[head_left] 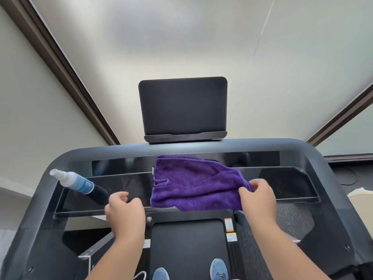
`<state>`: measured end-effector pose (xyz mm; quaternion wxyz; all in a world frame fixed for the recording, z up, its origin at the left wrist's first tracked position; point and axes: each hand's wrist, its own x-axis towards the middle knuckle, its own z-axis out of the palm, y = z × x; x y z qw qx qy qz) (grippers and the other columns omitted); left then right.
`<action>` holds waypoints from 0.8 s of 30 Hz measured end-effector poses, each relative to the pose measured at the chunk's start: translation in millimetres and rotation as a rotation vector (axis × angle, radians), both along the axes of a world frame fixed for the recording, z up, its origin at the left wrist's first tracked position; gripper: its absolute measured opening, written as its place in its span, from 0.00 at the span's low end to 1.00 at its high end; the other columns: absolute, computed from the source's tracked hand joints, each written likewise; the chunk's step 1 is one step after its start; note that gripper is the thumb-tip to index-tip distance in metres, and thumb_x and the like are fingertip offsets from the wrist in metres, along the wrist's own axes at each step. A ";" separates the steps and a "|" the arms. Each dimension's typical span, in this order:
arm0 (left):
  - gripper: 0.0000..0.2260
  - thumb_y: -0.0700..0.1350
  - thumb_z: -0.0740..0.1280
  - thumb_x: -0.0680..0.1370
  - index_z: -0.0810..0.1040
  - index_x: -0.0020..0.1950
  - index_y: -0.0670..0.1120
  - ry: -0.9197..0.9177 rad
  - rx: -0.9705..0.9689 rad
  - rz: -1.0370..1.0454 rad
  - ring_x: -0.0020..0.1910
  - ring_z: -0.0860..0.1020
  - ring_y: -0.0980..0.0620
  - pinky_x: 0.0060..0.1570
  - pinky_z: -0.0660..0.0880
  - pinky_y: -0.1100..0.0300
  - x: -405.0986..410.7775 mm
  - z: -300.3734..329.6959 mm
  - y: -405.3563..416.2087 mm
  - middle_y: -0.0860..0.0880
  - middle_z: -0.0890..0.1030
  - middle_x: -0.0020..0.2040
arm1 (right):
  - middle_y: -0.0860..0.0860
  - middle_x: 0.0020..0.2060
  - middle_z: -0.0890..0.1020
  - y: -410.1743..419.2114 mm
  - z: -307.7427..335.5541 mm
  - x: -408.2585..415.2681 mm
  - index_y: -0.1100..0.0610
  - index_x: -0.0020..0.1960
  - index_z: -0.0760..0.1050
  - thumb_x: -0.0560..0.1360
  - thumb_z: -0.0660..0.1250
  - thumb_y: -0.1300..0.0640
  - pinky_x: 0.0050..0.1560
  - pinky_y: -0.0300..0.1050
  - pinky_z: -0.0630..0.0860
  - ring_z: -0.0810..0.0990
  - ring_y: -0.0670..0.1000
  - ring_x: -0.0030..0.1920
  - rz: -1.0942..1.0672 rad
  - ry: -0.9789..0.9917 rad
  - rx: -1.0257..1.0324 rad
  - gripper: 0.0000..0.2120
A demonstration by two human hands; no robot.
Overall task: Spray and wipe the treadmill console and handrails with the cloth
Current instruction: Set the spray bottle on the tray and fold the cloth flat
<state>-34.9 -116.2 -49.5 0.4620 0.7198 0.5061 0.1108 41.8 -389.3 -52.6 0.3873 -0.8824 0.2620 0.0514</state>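
Head view, looking down over the treadmill console (292,176). I see the purple cloth (193,184) lying loosely folded on the glossy black console panel, its near edge hanging just over the panel's front lip. My right hand (258,197) pinches the cloth's right near corner between thumb and fingers. My left hand (125,211) sits just left of the cloth, fingers loosely curled, holding nothing; I cannot tell whether it touches the console's front edge.

The spray bottle (74,182) lies tilted at the console's left end, white nozzle pointing up and left, blue label showing, its lower part dark. It is well apart from the cloth, near the left hand but not touched.

The dark screen (182,106) stands upright on its ledge behind the console, unlit. The grey handrail frame (331,178) curves around both sides. Below, the black belt (187,245) and the toes of two blue shoes (219,267)
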 end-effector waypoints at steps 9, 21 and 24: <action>0.12 0.53 0.68 0.80 0.83 0.56 0.46 0.021 0.753 -1.014 0.51 0.79 0.42 0.50 0.76 0.46 76.1 -1.6 -35.0 0.47 0.83 0.52 | 0.54 0.66 0.80 65.3 6.3 23.7 0.56 0.69 0.78 0.79 0.68 0.55 0.68 0.57 0.71 0.76 0.58 0.67 0.457 -0.335 -0.309 0.19; 0.13 0.58 0.63 0.73 0.76 0.38 0.50 -0.034 0.879 -1.465 0.38 0.74 0.48 0.45 0.75 0.50 38.2 6.6 5.4 0.54 0.75 0.38 | 0.42 0.38 0.76 -10.3 31.2 27.4 0.46 0.42 0.76 0.73 0.76 0.50 0.44 0.44 0.70 0.76 0.47 0.44 0.821 -0.080 -0.283 0.08; 0.12 0.53 0.60 0.79 0.67 0.38 0.50 -0.112 0.814 -1.407 0.31 0.70 0.47 0.35 0.69 0.52 42.1 31.1 6.6 0.53 0.73 0.31 | 0.41 0.44 0.80 -17.6 44.6 19.6 0.47 0.42 0.77 0.74 0.76 0.56 0.49 0.45 0.74 0.76 0.42 0.50 0.831 -0.214 -0.141 0.09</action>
